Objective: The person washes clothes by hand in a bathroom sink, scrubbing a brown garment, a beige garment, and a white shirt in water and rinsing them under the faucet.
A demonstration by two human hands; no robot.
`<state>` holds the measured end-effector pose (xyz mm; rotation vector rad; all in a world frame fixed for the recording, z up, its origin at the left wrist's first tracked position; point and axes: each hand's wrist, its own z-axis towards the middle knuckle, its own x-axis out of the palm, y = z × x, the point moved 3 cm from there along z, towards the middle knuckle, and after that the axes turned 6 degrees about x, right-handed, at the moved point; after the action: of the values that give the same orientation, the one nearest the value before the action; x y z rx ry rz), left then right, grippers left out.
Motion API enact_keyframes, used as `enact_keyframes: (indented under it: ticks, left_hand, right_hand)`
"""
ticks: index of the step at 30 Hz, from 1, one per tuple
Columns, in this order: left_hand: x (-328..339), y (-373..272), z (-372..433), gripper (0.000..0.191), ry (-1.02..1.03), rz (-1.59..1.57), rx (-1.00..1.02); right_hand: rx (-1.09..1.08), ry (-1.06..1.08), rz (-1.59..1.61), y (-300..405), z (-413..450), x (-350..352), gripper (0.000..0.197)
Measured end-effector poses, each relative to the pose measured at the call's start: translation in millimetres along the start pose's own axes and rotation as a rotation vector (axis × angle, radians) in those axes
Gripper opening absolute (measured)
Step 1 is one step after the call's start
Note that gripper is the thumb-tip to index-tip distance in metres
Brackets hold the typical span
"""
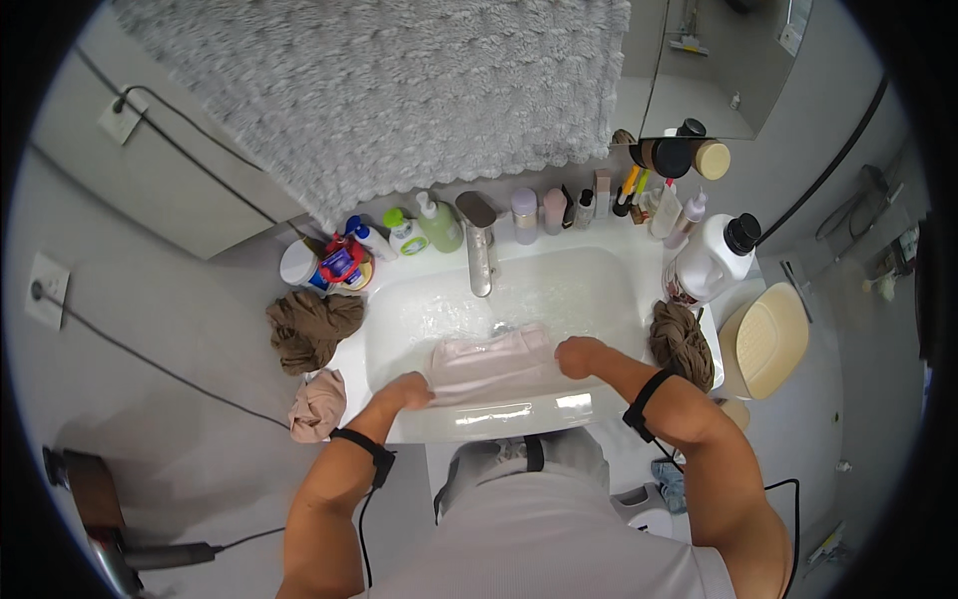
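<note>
A pale pink cloth (490,365) is spread wide in the white washbasin (449,427), against its near inner wall. Water stands in the bowl, and ripples show near the grey faucet (480,254). My left hand (409,390) grips the cloth at its lower left corner. At the cloth's right edge, my right hand (580,357) is closed on it, the fingertips turned away from view. The far edge of the cloth reaches the water around the drain.
Bunched brown cloths lie on the left (313,329) and right (681,344) rims. A pink cloth bundle (318,406) sits at front left. Pump bottles (440,224) and cosmetics line the back ledge. A large white jug (707,262) and cream basin (771,341) stand right. A grey towel (419,82) hangs above.
</note>
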<state>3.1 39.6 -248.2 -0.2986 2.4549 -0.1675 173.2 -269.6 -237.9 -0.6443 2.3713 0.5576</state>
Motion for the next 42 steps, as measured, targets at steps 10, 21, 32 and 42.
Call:
enact_keyframes:
  ticks: [10,21,32,42]
  left_hand:
    - [6,-89,88,0.058,-0.309,-0.257,-0.197]
    - [9,-107,144,0.061,-0.309,-0.111,-0.250]
    - [-14,38,86,0.025,-0.783,-0.792,-0.336]
    - [-179,-59,-107,0.024,-0.797,-1.523,0.159]
  right_hand:
    - [-0.053,-0.231,0.021,51,58,20,0.058]
    - [0.119,-0.067,-0.303,53,117,42,0.064]
    - [0.090,-0.440,0.544,-41,88,-19,0.021]
    - [-0.304,-0.318,1.547,37,-84,-161,0.005]
